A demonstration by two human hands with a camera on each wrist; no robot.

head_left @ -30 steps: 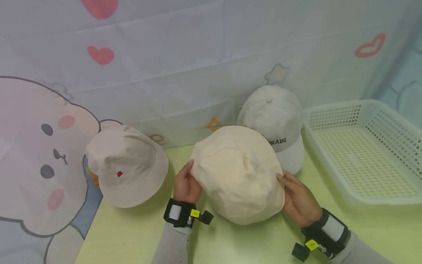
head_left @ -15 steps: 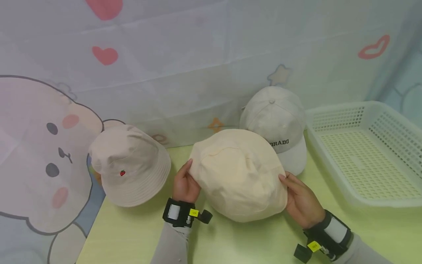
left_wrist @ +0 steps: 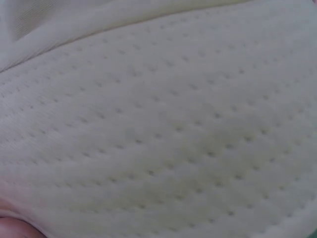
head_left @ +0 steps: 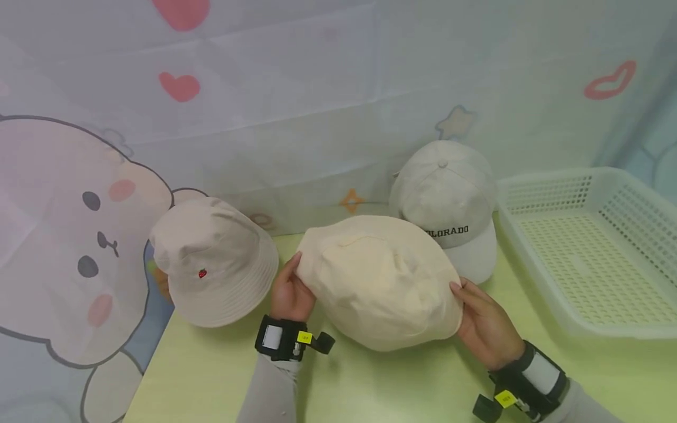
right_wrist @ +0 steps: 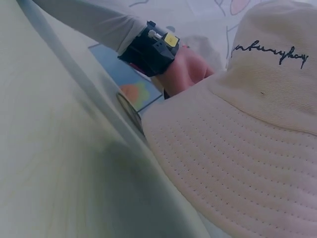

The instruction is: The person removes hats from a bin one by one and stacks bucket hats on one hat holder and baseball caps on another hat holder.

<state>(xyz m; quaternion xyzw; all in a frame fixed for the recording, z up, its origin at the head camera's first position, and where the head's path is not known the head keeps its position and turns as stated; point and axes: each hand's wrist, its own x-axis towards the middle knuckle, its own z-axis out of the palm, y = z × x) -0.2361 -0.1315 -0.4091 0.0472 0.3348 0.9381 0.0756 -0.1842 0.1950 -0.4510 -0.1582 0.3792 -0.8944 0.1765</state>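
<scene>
The left wrist view shows only stitched brim fabric. The cream hat point(head_left: 381, 282) sits on the table point(head_left: 211, 376) between both hands, hiding most fingers. The left hand point(head_left: 288, 294) and right hand point(head_left: 483, 326) seem to grip its opposite brim edges.

Head view: soft, even, bright light; pale washed colours, no glare.
Shadows: faint, under the cream hat point(head_left: 381, 282) on the surface point(head_left: 211, 376).
Left wrist: too close, blurred fabric.
Right wrist: dimmer, bluish, foreground soft.
</scene>
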